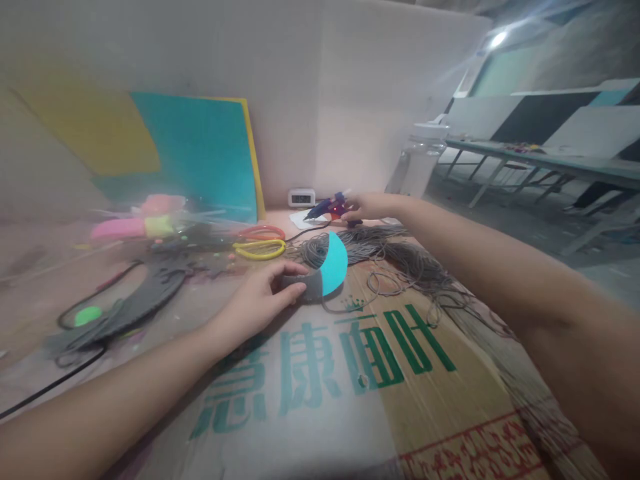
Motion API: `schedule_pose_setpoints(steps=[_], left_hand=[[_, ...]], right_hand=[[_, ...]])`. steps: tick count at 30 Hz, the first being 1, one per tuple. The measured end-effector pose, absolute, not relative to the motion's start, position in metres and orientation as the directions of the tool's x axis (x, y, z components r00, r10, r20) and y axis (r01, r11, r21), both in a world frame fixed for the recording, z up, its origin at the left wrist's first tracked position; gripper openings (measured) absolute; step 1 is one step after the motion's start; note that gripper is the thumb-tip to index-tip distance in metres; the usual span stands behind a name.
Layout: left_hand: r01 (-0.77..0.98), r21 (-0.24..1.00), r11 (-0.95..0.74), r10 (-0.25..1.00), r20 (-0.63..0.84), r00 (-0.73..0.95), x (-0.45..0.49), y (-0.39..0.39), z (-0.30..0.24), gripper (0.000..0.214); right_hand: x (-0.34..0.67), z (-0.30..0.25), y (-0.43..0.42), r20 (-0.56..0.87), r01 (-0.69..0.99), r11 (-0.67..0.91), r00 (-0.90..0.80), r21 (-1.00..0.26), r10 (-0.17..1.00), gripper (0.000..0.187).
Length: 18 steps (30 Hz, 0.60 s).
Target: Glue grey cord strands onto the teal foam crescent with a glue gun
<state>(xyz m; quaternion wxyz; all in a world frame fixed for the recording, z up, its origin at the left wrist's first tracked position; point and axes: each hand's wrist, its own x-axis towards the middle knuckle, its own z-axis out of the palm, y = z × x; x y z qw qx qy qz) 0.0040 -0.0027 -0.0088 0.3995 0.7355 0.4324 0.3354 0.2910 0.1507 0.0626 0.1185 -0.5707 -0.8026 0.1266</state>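
My left hand (265,293) is closed on a round turquoise foam disc (334,263) partly wrapped in grey cord, holding it on edge on the cardboard sheet (350,373). My right hand (367,207) reaches to the far side of the table and grips a blue hot glue gun (327,207) that rests over a white paper. A tangle of grey cord (395,257) lies between the two hands and runs off to the right.
Yellow and orange scissors (260,243) lie left of the cord. Dark foam cut-outs and a black cable (125,307) sit on the left, with pink and yellow scraps behind. Teal and yellow foam sheets (200,157) lean on the wall. A small white clock (301,197) stands at the back.
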Motion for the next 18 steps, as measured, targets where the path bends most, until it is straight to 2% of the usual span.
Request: schedule_pose_setpoints(steps=[6, 11, 18], left_hand=[[0.368, 0.873, -0.319, 0.900, 0.158, 0.405, 0.004, -0.001, -0.010, 0.028], [0.384, 0.866, -0.320, 0.902, 0.154, 0.404, 0.006, -0.003, -0.005, 0.024], [0.337, 0.891, -0.304, 0.898, 0.150, 0.414, 0.006, 0.000, -0.011, 0.025]], right_hand=[[0.275, 0.050, 0.152, 0.022, 0.855, 0.265, -0.285, -0.446, 0.958, 0.037], [0.271, 0.031, 0.153, 0.056, 0.868, 0.203, -0.200, -0.453, 0.978, 0.041], [0.275, 0.046, 0.137, 0.106, 0.822, 0.151, -0.110, -0.549, 0.988, 0.026]])
